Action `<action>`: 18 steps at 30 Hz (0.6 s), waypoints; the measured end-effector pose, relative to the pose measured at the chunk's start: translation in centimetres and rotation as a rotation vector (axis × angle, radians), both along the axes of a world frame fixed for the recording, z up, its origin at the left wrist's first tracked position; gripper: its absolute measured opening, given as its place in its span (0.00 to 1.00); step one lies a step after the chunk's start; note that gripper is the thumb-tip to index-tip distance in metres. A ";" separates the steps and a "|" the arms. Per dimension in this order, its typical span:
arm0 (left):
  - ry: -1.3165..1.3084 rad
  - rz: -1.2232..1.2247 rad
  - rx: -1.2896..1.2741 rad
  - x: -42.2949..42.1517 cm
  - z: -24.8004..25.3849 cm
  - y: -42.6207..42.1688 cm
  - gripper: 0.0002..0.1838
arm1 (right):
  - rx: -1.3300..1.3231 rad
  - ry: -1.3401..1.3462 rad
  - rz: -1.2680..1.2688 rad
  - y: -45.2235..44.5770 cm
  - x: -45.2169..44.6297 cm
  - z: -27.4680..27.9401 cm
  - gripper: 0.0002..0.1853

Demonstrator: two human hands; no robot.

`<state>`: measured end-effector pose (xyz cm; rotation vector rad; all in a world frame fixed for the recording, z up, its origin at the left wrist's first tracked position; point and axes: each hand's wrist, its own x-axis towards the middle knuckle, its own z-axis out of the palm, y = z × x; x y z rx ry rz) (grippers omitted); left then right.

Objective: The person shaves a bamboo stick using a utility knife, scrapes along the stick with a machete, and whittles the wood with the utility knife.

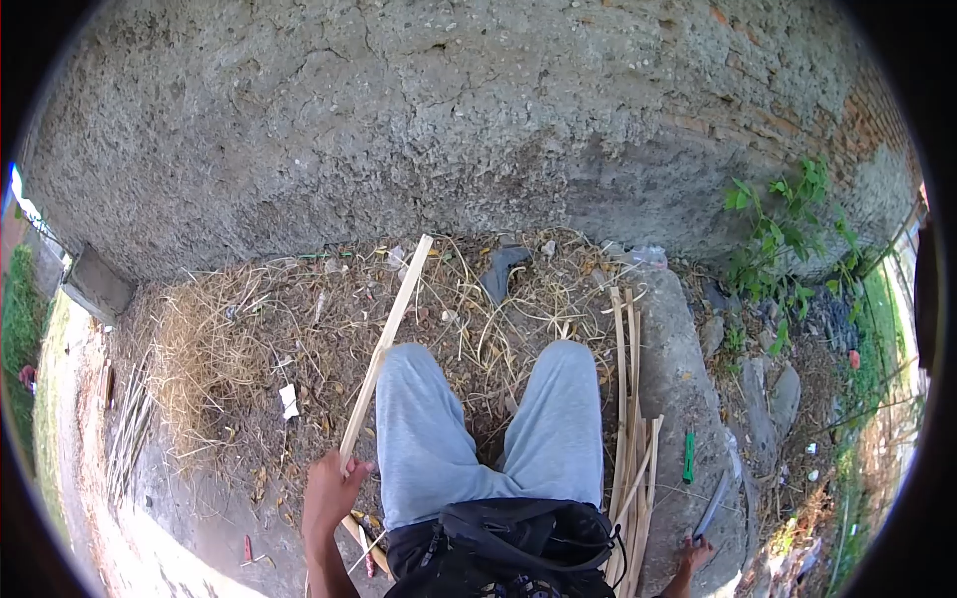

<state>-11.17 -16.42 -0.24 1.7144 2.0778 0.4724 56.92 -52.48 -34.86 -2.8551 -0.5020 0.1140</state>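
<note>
My left hand is closed round the lower end of a long pale wooden strip, which slants up past my left knee towards the wall. Down at the right, my right hand has its fingers wrapped round the handle end of a curved blade over the concrete ledge. A green cutter-like tool lies on the ledge just above that blade. Beside my right leg rests a bundle of long wooden strips.
A rough wall stands ahead. Straw and shavings cover the ground, with a dark boot-shaped object near the wall. A white scrap and a red tool lie left. Leafy plants grow at right.
</note>
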 end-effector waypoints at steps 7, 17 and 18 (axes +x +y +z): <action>-0.134 0.015 0.049 0.5 -0.4 0.1 0.15 | 0.249 -0.212 0.066 12.0 -3.7 9.2 0.28; -0.167 0.118 0.095 -1.4 -0.9 -3.5 0.14 | 0.072 0.042 0.408 27.4 -3.7 8.1 0.29; -0.128 0.136 0.089 -2.0 -1.2 -4.1 0.15 | 0.071 0.047 0.424 27.6 -3.6 7.3 0.29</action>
